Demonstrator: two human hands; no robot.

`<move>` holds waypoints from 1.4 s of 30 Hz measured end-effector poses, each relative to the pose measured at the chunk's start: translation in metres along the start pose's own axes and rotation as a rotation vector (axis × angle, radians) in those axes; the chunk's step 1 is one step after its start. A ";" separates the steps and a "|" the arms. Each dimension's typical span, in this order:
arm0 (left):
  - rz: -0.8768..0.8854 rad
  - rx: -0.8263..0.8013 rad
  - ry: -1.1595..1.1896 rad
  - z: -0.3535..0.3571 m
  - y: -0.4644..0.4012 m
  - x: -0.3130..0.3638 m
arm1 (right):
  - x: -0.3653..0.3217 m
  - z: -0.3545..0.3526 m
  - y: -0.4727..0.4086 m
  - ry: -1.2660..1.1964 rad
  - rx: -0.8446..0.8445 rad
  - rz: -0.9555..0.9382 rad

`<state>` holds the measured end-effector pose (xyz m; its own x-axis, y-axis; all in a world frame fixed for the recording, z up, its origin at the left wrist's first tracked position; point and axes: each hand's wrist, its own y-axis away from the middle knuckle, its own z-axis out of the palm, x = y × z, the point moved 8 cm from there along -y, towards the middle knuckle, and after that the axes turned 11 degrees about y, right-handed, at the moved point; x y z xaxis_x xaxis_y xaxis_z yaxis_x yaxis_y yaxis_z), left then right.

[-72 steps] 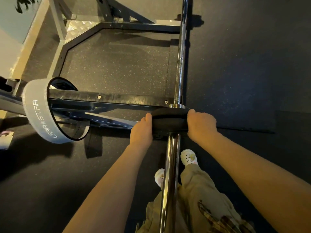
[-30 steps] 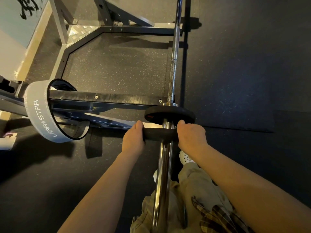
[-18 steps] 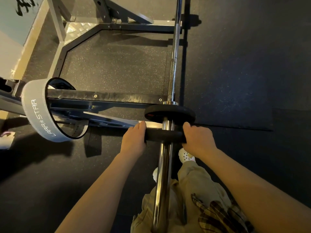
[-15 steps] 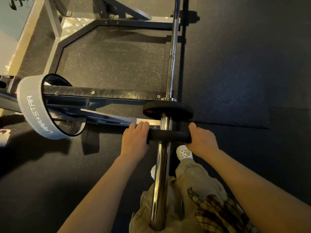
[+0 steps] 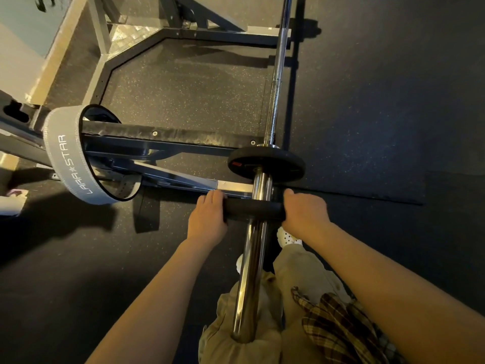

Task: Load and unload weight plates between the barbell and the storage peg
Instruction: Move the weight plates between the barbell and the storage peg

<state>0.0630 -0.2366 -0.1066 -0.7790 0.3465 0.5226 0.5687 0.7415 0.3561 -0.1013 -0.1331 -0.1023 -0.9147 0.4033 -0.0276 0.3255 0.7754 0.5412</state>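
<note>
A chrome barbell (image 5: pixel 250 271) runs from below me up toward the rack. A small black weight plate (image 5: pixel 254 209) sits on its sleeve, seen edge-on. My left hand (image 5: pixel 208 219) grips the plate's left edge and my right hand (image 5: pixel 304 210) grips its right edge. A second black plate (image 5: pixel 266 161) stays further up the sleeve against the collar, a short gap beyond the held one.
A grey lifting belt (image 5: pixel 70 164) marked LARA STAR hangs round a padded rack arm (image 5: pixel 168 134) on the left. The rack's steel base frame (image 5: pixel 105 67) lies on the speckled rubber floor. My legs and white shoes (image 5: pixel 286 236) are under the sleeve.
The two plates were together at the collar. I have slid the near plate along the sleeve toward me, opening a gap to the other plate.
</note>
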 end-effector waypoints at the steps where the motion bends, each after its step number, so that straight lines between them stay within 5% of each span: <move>1: -0.060 -0.024 0.064 0.001 -0.001 -0.010 | -0.011 -0.007 -0.002 0.055 0.025 -0.020; 4: -0.194 -0.085 0.205 0.005 -0.001 -0.028 | -0.037 -0.013 0.000 0.186 0.060 -0.076; 12: -0.179 -0.041 0.224 0.001 0.003 -0.024 | -0.026 -0.015 0.010 0.079 0.122 -0.054; 20: 0.096 -0.042 -0.088 -0.015 0.005 0.010 | 0.012 0.018 0.021 -0.147 0.099 0.073; 31: 0.339 0.012 -0.458 -0.006 0.018 0.063 | 0.040 0.060 0.017 -0.376 -0.139 0.143; 42: 0.348 0.004 -0.302 0.001 0.024 0.065 | 0.043 0.061 0.017 -0.390 -0.166 0.133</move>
<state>0.0256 -0.1960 -0.0648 -0.5844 0.7267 0.3611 0.8094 0.5535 0.1963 -0.1208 -0.0729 -0.1459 -0.6986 0.6719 -0.2462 0.3621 0.6287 0.6882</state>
